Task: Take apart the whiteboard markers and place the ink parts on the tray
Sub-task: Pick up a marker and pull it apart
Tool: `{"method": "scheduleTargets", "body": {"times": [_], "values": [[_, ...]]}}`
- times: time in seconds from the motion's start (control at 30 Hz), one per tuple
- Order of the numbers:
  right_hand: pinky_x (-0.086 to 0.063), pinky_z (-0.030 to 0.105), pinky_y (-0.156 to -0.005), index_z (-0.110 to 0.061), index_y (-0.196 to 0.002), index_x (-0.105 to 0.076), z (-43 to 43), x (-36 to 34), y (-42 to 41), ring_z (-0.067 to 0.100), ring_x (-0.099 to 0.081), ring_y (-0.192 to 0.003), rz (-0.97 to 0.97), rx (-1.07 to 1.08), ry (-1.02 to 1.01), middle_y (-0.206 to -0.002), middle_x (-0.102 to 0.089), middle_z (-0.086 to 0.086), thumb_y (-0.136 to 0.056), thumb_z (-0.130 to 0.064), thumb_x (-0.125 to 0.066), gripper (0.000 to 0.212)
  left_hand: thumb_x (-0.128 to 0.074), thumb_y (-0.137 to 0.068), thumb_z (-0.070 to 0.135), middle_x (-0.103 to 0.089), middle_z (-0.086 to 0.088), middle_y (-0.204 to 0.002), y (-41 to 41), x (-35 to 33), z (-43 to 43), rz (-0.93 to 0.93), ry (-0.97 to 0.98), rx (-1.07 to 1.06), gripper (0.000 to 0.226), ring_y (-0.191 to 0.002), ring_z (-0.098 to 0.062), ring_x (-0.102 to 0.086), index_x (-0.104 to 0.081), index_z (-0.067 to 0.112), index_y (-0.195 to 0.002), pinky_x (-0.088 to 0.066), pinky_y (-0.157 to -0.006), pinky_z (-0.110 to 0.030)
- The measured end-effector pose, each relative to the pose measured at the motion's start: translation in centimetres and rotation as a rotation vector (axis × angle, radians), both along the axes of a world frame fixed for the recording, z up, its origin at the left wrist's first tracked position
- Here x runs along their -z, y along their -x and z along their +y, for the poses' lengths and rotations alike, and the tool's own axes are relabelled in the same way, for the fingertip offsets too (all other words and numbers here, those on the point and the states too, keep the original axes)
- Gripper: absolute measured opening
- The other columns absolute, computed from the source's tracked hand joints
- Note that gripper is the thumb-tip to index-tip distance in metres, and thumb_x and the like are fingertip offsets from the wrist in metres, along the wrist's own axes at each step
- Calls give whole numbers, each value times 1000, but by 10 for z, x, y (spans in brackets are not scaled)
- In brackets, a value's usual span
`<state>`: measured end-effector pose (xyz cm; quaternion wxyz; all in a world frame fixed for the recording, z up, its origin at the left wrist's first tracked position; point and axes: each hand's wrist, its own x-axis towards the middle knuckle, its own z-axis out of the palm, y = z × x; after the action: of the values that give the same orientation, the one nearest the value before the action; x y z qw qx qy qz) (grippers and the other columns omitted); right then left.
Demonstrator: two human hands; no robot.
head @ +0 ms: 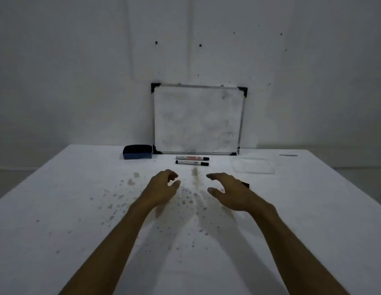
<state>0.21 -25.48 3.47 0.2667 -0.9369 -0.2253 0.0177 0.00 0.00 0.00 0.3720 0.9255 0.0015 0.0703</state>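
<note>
On the table, markers lie beyond empty fingers

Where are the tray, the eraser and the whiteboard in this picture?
tray (253, 166): head view, on its clear flat bottom.
eraser (137, 152): head view, on its dark top.
whiteboard (198, 120): head view, on its smudged writing face.

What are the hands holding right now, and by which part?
Nothing, as far as it shows. The left hand and right hand hover open over the table, short of the two markers.
</note>
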Motion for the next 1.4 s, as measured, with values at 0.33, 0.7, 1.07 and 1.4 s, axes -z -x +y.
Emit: {"method": "scheduleTargets", "body": {"times": [0.33, 0.7, 1.07, 1.4], "values": [[-51, 49, -95, -15, -132, -64, 63, 25, -138, 37, -64, -113, -198, 162, 86, -128, -67, 14, -102, -30, -54, 35, -52, -96, 52, -49, -7, -154, -71, 45, 21, -61, -278, -85, 58, -140, -28, -46, -56, 17, -142, -27, -120, -43], [-54, 35, -92, -21, -117, -77, 89, 17, -235, 25, -68, -107, 30, 106, 194, -117, -76, 5, -91, -43, -71, 34, -42, -93, 54, -49, -4, -154, -77, 55, 26, -118, -261, -60, 62, -142, -25, -44, -56, 18, -142, -24, -121, -42], [-47, 18, -71, -24, -113, -76, 69, -13, -81, -5, -65, -78, 1, 71, -419, -93, -74, -15, -99, -41, -61, 26, -47, -108, 43, -72, 5, -128, -39, -16, -19, -87, 700, -55, 33, -124, -11, -64, -69, 28, -128, -48, -107, -30], [-49, 16, -76, -21, -103, -75, 65, 12, -20, 5, -69, -90, -9, 171, -524, -94, -75, -11, -99, -44, -60, 28, -56, -104, 36, -77, -10, -92, -6, -10, -22, -54, 952, 33, 30, -97, -31, -75, -76, 14, -112, -60, -93, -41]]}}
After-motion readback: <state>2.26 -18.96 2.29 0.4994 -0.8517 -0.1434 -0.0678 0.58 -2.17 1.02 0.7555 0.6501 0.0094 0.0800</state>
